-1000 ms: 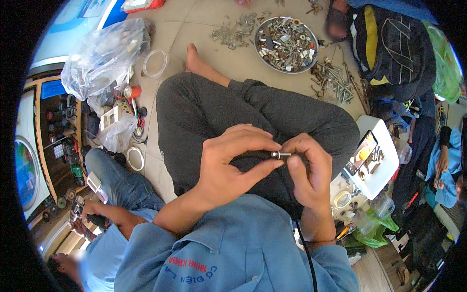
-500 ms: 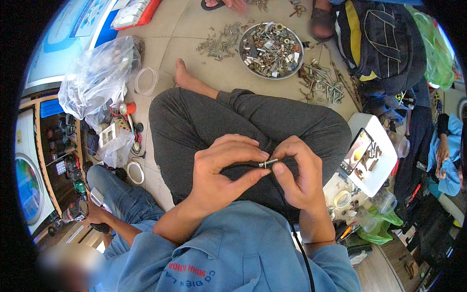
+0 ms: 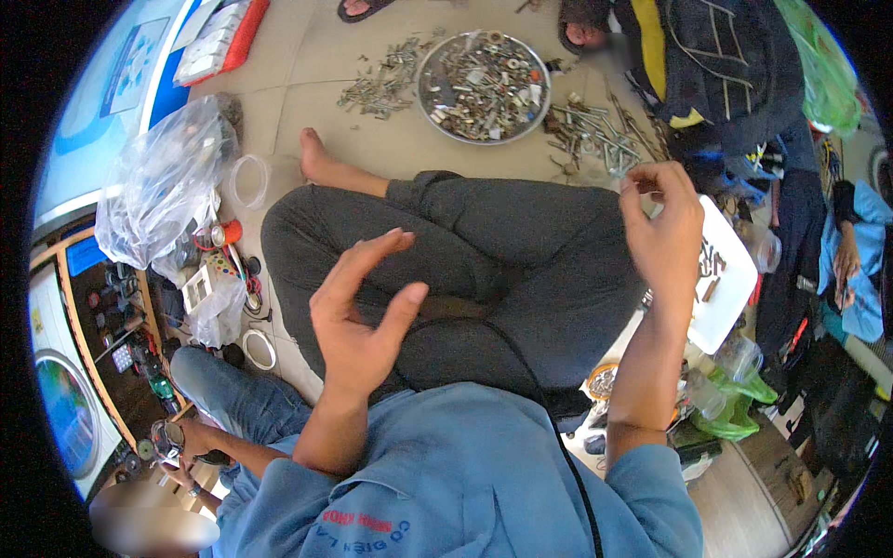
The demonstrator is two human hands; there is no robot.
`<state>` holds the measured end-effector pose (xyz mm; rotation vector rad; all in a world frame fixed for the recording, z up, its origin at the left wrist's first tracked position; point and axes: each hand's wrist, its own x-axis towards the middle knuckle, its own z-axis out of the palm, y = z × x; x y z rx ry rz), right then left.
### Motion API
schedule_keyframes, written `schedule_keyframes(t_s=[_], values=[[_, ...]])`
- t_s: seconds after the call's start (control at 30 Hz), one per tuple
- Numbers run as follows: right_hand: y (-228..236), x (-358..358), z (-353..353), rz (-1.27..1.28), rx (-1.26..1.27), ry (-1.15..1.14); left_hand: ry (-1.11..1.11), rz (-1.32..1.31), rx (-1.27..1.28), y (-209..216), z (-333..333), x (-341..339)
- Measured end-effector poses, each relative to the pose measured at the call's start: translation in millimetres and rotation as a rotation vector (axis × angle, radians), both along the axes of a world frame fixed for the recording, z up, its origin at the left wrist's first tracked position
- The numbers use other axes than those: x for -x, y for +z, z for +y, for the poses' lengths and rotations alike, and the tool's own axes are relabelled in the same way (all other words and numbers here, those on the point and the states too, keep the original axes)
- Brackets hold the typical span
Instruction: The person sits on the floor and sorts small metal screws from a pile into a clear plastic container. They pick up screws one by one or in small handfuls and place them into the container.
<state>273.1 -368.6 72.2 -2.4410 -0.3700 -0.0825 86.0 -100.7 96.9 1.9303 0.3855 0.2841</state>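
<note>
Left hand [image 3: 358, 325]: grip spread, nothing in it, above lap [image 3: 549, 270]. Right hand [image 3: 668, 231]: grip curled near loose bolts [image 3: 605, 139] on floor [image 3: 312, 70]; can't tell whether pinching one. Best handled by fingertips, releasing low.

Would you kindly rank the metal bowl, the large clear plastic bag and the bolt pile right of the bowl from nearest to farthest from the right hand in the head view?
From the right hand:
1. Bolt pile: ahead, slightly left.
2. Metal bowl: ahead, further left.
3. Clear plastic bag: across on the far left side.
</note>
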Motion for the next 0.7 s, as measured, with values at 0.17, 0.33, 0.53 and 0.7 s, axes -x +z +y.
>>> schedule_keyframes(t_s=[0.17,0.33,0.53,0.7], values=[[-49.0,-53.4,-9.8,0.099,0.294,-0.071,0.556,0.015,-0.332,-22.2,93.2,7.7],[-73.7,-73.9,-6.4,0.055,0.594,-0.07,0.595,0.24,-0.203,-108.5,239.6,41.4],[-53.5,-85.2,85.9,0.056,0.341,0.096,0.437,0.231,-0.109,-201.1,280.6,47.8],[-75.2,-96.5,240.8,0.056,0.131,0.49,0.373,0.141,-0.315,-220.7,279.7,25.2]])
